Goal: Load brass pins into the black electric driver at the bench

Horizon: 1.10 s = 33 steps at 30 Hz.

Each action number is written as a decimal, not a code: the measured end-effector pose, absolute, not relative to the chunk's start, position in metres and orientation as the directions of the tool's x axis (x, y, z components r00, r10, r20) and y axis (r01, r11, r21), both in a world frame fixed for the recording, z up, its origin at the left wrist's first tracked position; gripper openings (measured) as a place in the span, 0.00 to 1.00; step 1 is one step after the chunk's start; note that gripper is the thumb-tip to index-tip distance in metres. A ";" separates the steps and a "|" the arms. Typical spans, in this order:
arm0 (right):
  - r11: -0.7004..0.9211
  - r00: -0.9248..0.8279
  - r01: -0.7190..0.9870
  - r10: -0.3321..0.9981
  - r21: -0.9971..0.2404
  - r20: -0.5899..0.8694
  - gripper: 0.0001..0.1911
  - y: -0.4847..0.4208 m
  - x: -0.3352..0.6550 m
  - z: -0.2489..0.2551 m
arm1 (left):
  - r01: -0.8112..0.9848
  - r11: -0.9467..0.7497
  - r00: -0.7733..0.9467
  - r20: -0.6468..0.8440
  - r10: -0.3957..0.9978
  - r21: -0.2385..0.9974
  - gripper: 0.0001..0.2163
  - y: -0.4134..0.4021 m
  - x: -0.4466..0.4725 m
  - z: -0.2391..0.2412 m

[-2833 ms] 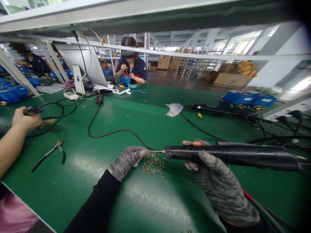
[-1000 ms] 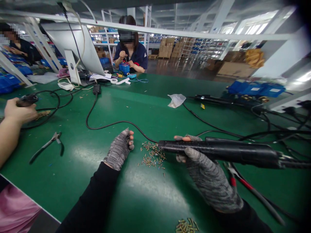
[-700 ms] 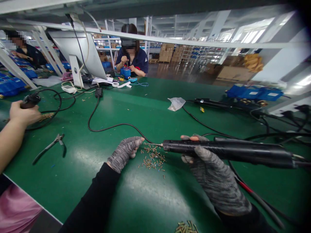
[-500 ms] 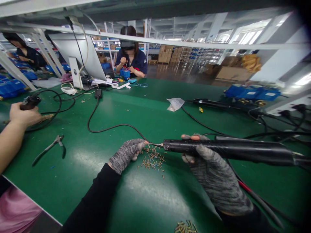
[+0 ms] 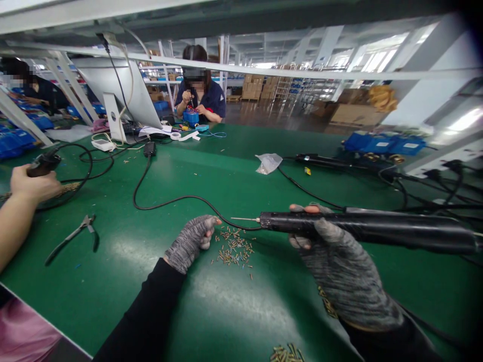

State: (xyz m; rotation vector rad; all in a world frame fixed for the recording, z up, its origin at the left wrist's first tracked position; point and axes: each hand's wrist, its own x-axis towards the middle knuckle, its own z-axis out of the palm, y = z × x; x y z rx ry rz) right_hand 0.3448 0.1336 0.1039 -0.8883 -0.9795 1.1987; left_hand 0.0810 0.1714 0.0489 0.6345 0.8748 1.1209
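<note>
Head view: your gloved right hand point(image 5: 332, 261) wraps around a long black electric screwdriver point(image 5: 362, 232), holding it level above the green table point(image 5: 211, 311), its thin bit pointing left. Your gloved left hand point(image 5: 190, 241) rests on the table with fingers curled, pinching at the edge of a scatter of small brass screws point(image 5: 233, 249); whether a screw sits between the fingertips is hard to tell. At far left, a co-worker's hand point(image 5: 32, 183) grips another tool, and pliers point(image 5: 73, 236) lie nearby.
</note>
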 end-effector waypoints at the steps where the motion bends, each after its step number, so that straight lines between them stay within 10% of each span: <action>1: 0.152 0.097 -0.337 0.987 -0.929 0.127 0.13 0.134 0.346 0.105 | -0.566 0.344 0.156 -0.312 0.937 0.749 0.08 0.173 0.080 0.049; 16: 0.101 0.141 -0.420 0.989 -0.902 0.045 0.13 0.139 0.341 0.104 | -0.834 0.209 -0.056 -0.455 0.889 0.511 0.06 0.182 0.065 0.056; 33: 0.124 0.128 -0.284 0.988 -0.951 0.090 0.12 0.148 0.344 0.089 | -0.786 0.264 0.003 -0.422 0.906 0.560 0.05 0.183 0.068 0.055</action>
